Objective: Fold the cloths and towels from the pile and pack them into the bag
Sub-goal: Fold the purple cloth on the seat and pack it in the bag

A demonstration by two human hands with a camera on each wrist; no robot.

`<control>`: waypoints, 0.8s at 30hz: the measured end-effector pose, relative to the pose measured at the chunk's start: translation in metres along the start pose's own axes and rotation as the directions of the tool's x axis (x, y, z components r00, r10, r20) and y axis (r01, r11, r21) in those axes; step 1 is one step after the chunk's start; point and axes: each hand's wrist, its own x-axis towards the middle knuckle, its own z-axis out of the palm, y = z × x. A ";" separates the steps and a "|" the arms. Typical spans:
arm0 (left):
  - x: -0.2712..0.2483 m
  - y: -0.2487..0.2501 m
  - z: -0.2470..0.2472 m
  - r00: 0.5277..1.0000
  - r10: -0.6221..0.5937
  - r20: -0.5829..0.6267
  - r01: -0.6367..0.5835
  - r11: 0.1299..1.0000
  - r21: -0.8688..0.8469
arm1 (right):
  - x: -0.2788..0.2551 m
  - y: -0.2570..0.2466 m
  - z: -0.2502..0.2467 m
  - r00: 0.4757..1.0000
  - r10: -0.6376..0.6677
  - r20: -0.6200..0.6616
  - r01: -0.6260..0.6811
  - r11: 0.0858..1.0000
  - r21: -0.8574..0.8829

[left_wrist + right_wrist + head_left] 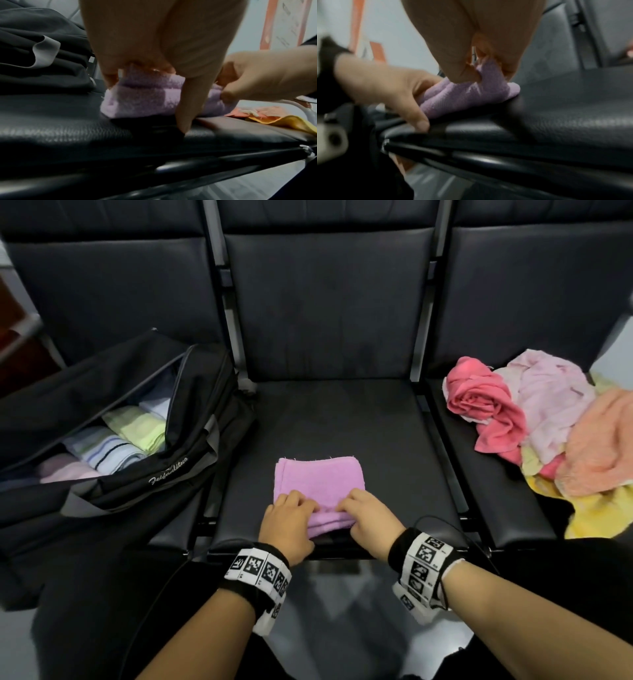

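Left hand (287,520) and right hand (368,517) side by side at the near edge of a folded lilac towel (320,481), fingers curled over the top layer. Left wrist view: left fingers (109,73) bent down onto the towel (145,97), thumb (187,108) extended down past the folded edge to the seat surface; edge pinched between fingers above and thumb in front. Right wrist view: right fingers (457,70) gathered on a raised ridge of the towel (471,94), pinching it; left hand (385,88) alongside, thumb tip touching the seat rim. Right hand (257,78) also visible in the left wrist view, fingertips closed on the towel's end.

Towel flat on the middle seat (342,419) of a row of dark padded seats, near the front edge, folded into a rough square with several layers showing at the near side.

On the left seat, a black bag (113,446), zip open, with folded cloths packed in a row inside: pale pink, blue-and-white striped (102,450), light green (137,428), white.

On the right seat, an unfolded pile (555,433): coral-pink towel (486,405), pale pink cloth (551,402), peach towel (606,446), yellow cloth (596,515) beneath. Pile well apart from the lilac towel.

Marker-printed bands (260,573) on both wrists.
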 end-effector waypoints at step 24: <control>0.001 -0.028 -0.016 0.979 -0.189 -0.079 0.084 0.726 -0.683 | -0.013 0.031 -0.021 0.930 0.296 -0.219 -0.174 0.877 0.448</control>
